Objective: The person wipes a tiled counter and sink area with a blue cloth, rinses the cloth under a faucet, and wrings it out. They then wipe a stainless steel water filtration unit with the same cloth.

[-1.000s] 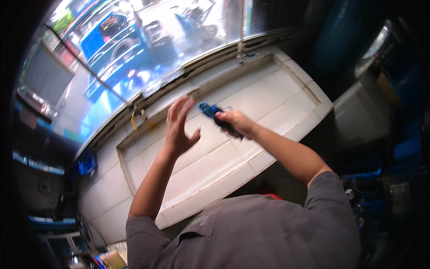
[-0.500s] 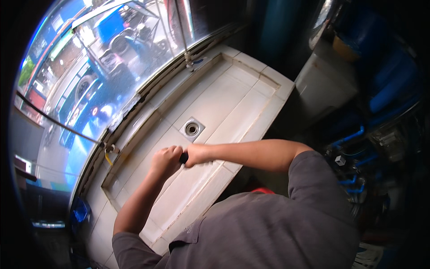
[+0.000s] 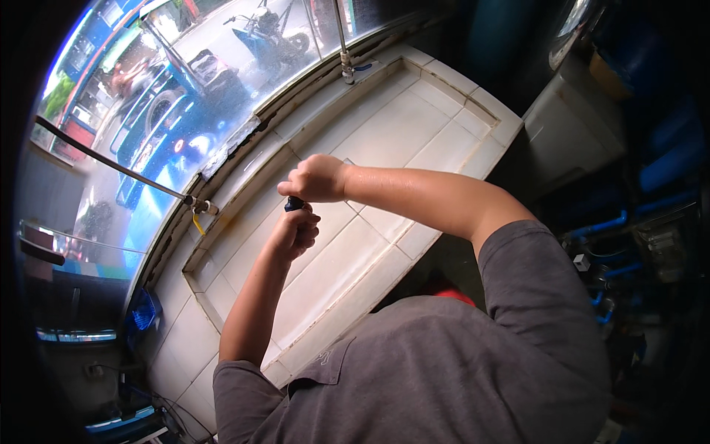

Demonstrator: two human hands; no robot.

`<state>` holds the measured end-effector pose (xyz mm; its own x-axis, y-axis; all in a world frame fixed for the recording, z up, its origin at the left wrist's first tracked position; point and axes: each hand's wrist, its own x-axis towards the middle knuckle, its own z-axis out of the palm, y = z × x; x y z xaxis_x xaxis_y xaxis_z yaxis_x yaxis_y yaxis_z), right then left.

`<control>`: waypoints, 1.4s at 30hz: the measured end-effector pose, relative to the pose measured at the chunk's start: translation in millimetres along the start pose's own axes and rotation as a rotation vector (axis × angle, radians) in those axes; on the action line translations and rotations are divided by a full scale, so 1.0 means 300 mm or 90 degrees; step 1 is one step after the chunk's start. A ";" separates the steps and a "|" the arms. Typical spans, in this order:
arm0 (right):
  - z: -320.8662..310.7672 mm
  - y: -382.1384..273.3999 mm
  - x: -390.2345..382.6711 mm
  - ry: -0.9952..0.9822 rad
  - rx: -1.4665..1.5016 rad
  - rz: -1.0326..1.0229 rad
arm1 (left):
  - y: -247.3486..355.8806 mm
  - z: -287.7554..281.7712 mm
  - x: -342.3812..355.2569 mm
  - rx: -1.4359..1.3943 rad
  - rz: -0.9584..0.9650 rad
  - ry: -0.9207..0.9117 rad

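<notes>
Both my hands are raised over a shallow white tiled basin (image 3: 336,255). My left hand (image 3: 296,233) is closed around a small dark object (image 3: 294,203), whose rounded end pokes out above the thumb. What kind of thing it is I cannot make out. Just above it, my right hand (image 3: 318,177) is closed in a fist, its fingers curled over close to the dark end. Whatever that fist grips, if anything, is hidden. The right wrist and hand cover most of the floor drain.
Along the far rim stand a yellow-handled tap (image 3: 200,209) and a blue-handled tap (image 3: 347,66). A window (image 3: 222,96) behind them shows a street with vehicles. Blue pipes (image 3: 606,222) lie at the right, and a blue plastic item (image 3: 143,311) sits at the left corner.
My right hand has risen away from me, from beside the left hand to above it. More of the dark object shows on top of my left fist. The view has shifted slightly.
</notes>
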<state>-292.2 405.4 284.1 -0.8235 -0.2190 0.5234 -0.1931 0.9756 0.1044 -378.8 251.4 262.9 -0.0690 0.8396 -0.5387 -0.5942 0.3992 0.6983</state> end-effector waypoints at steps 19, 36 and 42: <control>0.032 -0.042 -0.044 -0.296 0.114 0.192 | 0.043 -0.105 0.027 0.600 -0.009 0.223; -0.087 -0.223 -0.827 0.369 0.654 0.879 | -0.336 0.355 0.300 -0.047 0.239 -0.085; -0.353 -0.339 -1.159 0.603 0.853 1.051 | -0.492 0.710 0.326 -0.083 0.157 -0.171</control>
<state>70.3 383.9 181.1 -0.2804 0.9107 -0.3034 -0.3054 -0.3843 -0.8712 -127.2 352.8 207.4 -0.0196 0.9781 -0.2072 -0.6837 0.1381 0.7166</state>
